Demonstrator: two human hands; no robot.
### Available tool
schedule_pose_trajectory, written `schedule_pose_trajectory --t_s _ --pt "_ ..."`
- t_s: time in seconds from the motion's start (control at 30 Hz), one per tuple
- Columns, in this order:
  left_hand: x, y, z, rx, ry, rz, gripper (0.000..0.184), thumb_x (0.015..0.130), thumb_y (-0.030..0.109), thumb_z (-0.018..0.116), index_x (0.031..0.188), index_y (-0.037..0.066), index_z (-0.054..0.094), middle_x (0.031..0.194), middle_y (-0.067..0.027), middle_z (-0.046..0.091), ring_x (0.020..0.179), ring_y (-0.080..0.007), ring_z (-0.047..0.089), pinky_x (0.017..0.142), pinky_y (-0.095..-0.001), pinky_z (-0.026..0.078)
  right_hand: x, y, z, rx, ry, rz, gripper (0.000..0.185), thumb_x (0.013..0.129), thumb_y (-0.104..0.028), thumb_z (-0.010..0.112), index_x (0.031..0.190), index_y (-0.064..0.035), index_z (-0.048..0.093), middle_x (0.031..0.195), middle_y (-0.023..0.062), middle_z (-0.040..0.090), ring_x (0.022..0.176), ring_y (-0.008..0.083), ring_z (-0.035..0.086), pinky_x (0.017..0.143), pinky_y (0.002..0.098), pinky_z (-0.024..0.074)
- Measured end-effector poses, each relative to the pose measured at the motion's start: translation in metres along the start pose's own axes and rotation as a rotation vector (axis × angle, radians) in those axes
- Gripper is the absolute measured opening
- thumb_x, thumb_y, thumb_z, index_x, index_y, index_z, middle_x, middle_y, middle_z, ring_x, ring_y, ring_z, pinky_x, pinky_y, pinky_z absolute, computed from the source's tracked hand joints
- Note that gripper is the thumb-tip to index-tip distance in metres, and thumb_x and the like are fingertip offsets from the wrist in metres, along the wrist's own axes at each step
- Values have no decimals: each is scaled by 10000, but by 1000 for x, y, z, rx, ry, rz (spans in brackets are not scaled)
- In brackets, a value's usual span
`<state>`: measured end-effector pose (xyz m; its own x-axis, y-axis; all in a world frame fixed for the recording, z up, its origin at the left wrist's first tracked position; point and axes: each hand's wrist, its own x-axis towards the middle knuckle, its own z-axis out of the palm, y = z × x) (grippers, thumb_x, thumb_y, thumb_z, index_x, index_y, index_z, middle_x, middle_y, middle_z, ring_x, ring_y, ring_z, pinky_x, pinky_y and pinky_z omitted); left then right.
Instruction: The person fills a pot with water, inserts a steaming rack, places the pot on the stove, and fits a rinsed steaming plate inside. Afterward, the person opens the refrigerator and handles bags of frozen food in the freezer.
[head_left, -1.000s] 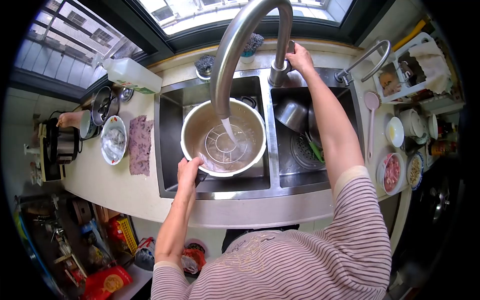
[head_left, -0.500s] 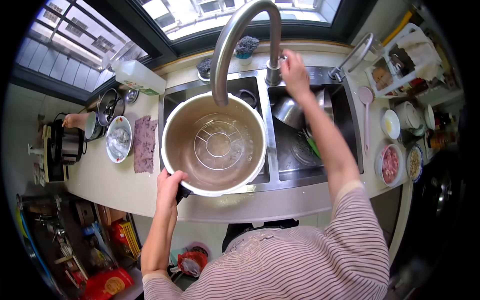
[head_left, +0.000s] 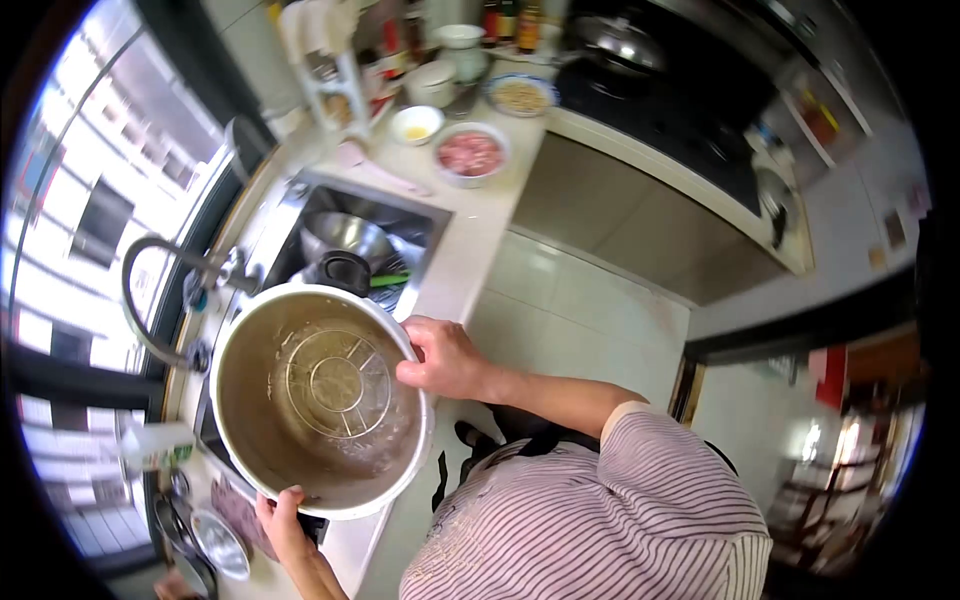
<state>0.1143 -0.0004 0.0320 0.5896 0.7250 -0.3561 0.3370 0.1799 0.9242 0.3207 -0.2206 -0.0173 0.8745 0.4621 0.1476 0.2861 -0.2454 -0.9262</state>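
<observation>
A large deep pot (head_left: 250, 400) with a pale rim is held over the left part of the sink and the counter edge. A round wire rack (head_left: 338, 384) lies in its bottom under shallow clear water. My left hand (head_left: 285, 525) is closed on the pot's near side by a black handle, its thumb over the rim. On the right side, my right hand (head_left: 445, 358) grips the rim with its fingers partly hidden. Another black handle (head_left: 342, 271) sticks out at the far side, over the sink (head_left: 435, 225).
A metal bowl (head_left: 345, 238) sits in the far basin. The faucet (head_left: 150, 245) arches on the window side. Along the counter stand a bowl of raw meat (head_left: 470, 155), a small white bowl (head_left: 417, 125) and a plate of beans or nuts (head_left: 522, 96). A stove (head_left: 660, 125) lies beyond.
My right hand has left the faucet and taken hold of the pot's rim. The view has swung right towards the stove, and the pot is out from under the spout.
</observation>
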Motion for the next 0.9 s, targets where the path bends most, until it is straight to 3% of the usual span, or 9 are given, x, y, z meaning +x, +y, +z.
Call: schedule_pose_trajectory --t_s 0.2,0.37,0.6,0.73,0.77,0.9 --pt "-30 -1 110 63 -336 -29 274 662 11 581 934 -21 576 772 -67 603 655 -133 561 602 -245 445 -90 18 -122 -1 212 310 225 641 -208 610 725 0 587 713 139 560 598 241 551 562 343 433" --pt "-67 -19 233 130 -630 -54 290 663 8 565 945 -49 592 810 -86 629 687 -151 589 644 -248 460 -158 49 -227 -25 534 493 219 618 -190 628 631 -3 515 538 105 527 496 194 505 485 331 403" --pt "-141 -33 425 187 -911 -121 299 712 33 605 999 -45 579 865 -87 629 763 -143 593 716 -248 462 -224 115 -400 -122 799 482 232 590 -143 640 561 -11 451 506 96 486 489 128 446 460 293 376" --pt "-182 -29 521 131 -1019 -217 289 747 75 662 1002 -35 585 873 -79 628 782 -138 593 709 -253 473 -244 141 -491 -90 961 336 235 607 -52 620 533 -32 397 453 36 398 453 107 361 418 288 304" --pt "-195 -22 541 125 -1059 -242 285 762 84 657 1011 -33 581 878 -80 627 778 -136 594 699 -250 474 -248 148 -514 -64 996 319 257 610 0 606 523 -47 369 472 -14 382 474 80 339 418 269 269" --pt "-227 1 626 153 -1184 -222 337 780 105 648 1066 -43 549 915 -105 630 792 -163 622 710 -260 503 -257 184 -598 90 1096 350 298 600 36 582 507 -89 328 527 -66 355 519 34 314 442 232 218"
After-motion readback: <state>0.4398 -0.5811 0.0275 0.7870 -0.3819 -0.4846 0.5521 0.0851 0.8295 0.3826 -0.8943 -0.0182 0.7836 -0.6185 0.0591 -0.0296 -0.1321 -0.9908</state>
